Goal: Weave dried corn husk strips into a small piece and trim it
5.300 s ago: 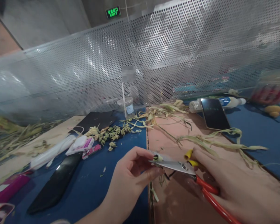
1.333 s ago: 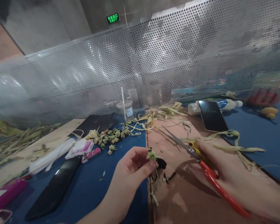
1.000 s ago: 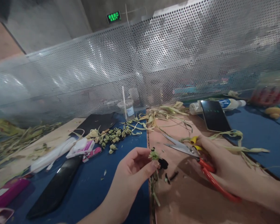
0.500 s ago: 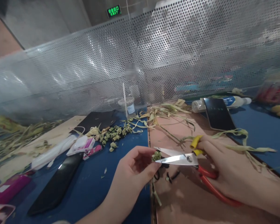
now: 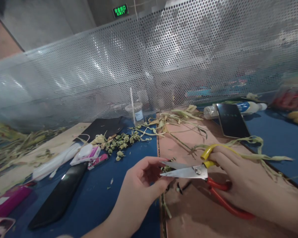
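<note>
My left hand (image 5: 139, 190) pinches a small green bud-like piece (image 5: 167, 169) between thumb and fingertips, above the seam between the blue and tan surfaces. The scissor blades partly cover the piece. In my right hand (image 5: 238, 180) are scissors (image 5: 186, 173) with red handles and a yellow grip. Their two blades stand slightly apart, one on each side of the green piece, with the tips close to my left fingers. A heap of similar green pieces (image 5: 123, 142) lies on the blue surface beyond my left hand. Small dark scraps (image 5: 180, 188) lie below the blades.
Dry leaf strips (image 5: 178, 119) spread across the tan board (image 5: 188, 211). On the left lie a long black case (image 5: 58, 195), a white tissue pack (image 5: 85, 153) and a magenta packet (image 5: 11, 201). A cup with a straw (image 5: 136, 112), a phone (image 5: 232, 120) and a bottle (image 5: 250, 107) line the back.
The scissors have shifted slightly left, and their blades have moved closer together around the green piece. The left hand has barely moved and keeps its pinch.
</note>
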`<state>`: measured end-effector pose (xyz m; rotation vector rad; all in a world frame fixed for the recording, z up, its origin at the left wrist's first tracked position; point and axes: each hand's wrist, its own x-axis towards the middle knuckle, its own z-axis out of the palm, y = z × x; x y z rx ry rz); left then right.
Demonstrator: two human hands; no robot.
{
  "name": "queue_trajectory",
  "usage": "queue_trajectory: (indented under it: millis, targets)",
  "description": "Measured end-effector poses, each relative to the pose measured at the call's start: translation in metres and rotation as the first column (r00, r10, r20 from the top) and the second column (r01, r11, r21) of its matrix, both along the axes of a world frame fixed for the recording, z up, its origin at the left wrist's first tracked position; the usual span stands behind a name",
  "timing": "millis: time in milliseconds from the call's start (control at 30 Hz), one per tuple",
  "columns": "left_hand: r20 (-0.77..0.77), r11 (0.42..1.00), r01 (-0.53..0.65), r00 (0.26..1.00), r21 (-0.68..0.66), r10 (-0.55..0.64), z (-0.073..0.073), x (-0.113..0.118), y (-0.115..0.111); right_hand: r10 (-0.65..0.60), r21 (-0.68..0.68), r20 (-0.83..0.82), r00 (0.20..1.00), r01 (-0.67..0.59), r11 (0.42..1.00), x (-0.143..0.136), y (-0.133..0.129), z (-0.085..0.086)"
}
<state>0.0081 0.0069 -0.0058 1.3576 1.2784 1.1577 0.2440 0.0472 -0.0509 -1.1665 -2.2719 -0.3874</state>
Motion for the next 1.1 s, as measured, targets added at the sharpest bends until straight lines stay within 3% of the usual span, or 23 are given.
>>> queue_trajectory:
  millis: [133,633,1100]
  targets:
    - [-0.028,1.0,-0.005,1.0,0.003,0.005,0.0,-0.001,0.0,-0.052,-0.029,0.107,0.993,0.055,0.998,0.001,-0.002,0.001]
    - [-0.04,0.998,0.025,0.999,-0.066,-0.028,0.0,-0.001,0.0,0.075,0.062,0.011,0.997,-0.075,0.995,0.003,0.007,0.0]
    - [-0.059,1.0,-0.007,0.998,-0.017,0.006,-0.005,-0.003,0.0,0.129,0.137,0.014,0.992,-0.13,0.982,0.007,0.015,0.003]
